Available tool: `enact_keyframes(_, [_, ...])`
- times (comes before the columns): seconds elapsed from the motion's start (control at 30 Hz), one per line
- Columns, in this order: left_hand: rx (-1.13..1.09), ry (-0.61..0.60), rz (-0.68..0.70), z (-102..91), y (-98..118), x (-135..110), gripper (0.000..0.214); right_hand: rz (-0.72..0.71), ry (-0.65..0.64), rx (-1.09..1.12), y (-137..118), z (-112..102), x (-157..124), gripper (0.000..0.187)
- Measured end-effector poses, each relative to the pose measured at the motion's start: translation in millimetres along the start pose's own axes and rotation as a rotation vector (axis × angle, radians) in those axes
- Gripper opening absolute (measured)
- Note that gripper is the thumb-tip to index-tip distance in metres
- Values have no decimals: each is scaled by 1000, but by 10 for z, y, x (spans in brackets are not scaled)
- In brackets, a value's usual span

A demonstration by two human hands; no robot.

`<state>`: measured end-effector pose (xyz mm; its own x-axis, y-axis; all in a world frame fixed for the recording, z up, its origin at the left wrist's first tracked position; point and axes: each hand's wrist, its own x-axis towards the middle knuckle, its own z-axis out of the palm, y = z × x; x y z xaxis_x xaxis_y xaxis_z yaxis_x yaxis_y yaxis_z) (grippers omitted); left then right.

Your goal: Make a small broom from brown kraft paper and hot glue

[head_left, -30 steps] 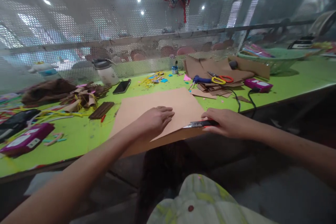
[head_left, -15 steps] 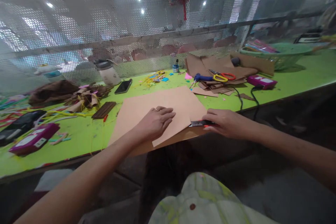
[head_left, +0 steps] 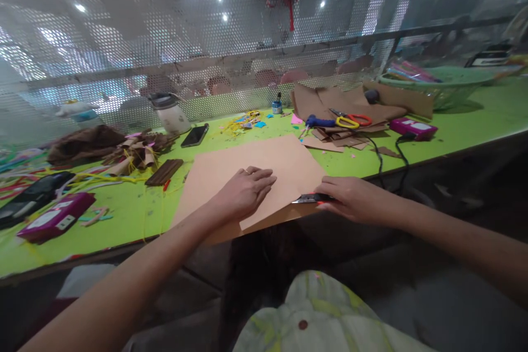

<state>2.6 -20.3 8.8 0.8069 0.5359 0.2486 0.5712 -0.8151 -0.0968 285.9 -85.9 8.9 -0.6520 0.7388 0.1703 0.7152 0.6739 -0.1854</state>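
Note:
A large sheet of light brown paper (head_left: 256, 157) lies folded on the green table, its front edge reaching past the table's edge. My left hand (head_left: 247, 190) rests flat on the upper layer, fingers stretched out toward the right. At the sheet's right front, my right hand (head_left: 346, 198) is closed around a utility knife (head_left: 307, 198) with a black and red handle. The knife's metal end points left and sits at the fold between the layers. Its tip is partly hidden by the paper.
Right of the sheet are brown paper scraps (head_left: 325, 102), scissors (head_left: 350, 121), a blue glue gun (head_left: 319, 121), a purple box (head_left: 412, 128) with a cord and a green basket (head_left: 445, 88). To the left lie a phone (head_left: 194, 136), another purple box (head_left: 58, 217) and a tumbler (head_left: 171, 115).
My right hand and the knife have shifted slightly left and down along the fold. My left hand stays in place on the paper.

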Motion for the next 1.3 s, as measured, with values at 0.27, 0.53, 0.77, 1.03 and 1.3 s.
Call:
enact_keyframes(0.27, [-14,17,14,8,-7,-3,39,-17,-35,85,-32,-56,-91,27])
enact_keyframes(0.53, [12,9,40,-14,6,13,40,-38,-61,73,-94,-39,80,23])
enact_keyframes(0.77, [9,6,45,-14,8,15,40,-59,-82,112,-158,-47,45,24])
enact_keyframes(1.03, [18,0,37,-34,29,11,40,-93,-85,86,-312,-34,191,18])
enact_keyframes(1.3, [35,5,73,-3,19,24,39,-62,-107,132,-381,2,151,26])
